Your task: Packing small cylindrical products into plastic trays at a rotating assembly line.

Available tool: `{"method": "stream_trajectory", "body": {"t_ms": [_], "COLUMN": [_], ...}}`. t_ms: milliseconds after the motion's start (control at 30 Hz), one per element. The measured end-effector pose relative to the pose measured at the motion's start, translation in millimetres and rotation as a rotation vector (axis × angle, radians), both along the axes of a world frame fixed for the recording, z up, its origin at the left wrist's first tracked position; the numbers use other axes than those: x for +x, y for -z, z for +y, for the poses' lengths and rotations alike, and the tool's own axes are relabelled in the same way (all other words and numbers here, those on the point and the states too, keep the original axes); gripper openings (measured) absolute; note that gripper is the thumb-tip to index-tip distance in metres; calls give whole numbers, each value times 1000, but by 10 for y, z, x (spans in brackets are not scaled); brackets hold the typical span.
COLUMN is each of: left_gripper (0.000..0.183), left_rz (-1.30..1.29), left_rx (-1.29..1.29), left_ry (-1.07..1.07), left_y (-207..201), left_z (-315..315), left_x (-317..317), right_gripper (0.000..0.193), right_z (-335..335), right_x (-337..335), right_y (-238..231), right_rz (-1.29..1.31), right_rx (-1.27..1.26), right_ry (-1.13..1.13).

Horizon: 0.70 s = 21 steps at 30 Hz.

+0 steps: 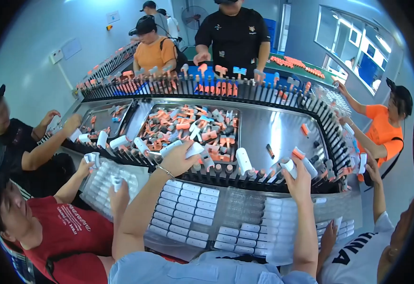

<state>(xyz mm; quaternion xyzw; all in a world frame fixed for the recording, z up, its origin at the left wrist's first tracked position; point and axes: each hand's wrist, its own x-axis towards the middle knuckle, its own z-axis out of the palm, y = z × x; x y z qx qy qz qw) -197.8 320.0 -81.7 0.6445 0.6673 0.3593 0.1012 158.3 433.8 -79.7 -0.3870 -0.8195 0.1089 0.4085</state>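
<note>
A white piece (195, 150) sat in the fingers of the left hand (177, 160), which grasped it just above the near row of dark pegs (218, 177); a bracelet (165, 171) circled that wrist. A second piece, a white rounded shell (289, 166), was gripped between the thumb and fingers of the right hand (300, 183), near the right part of the same row (whether either piece touched a peg, I could not tell). Similar white covers, one of them an upright cover (244, 159), stood on pegs between the hands. Beyond the row, a heap of orange, grey and white parts (183, 127) filled a shallow metal tray on the steel table (273, 124). On the near side, white oblong cases (183, 208) lay in rows, beside stacked clear plastic trays (281, 222). Around the loop of pegs were co-workers, among them a person in a red shirt (76, 229) at the left and a person in a black shirt (233, 38) at the far side.
</note>
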Motion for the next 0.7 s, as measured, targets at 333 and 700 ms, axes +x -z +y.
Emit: {"method": "stream_trajectory", "body": {"t_ms": [333,700], "left_gripper": [49,46], "left_rz": [123,72], "left_rx": [-264,-298], "left_ry": [-413,-811], "left_y": [158,339], "left_z": [57,-206], "left_x": [-320,-696], "right_gripper": [36,40], "right_z": [-91,-255], "right_x": [-477,-1767], "right_y": [-66,-273], "right_rz": [-25,-283], "right_rx": [-67,-300], "right_ry": [-121,-166]}}
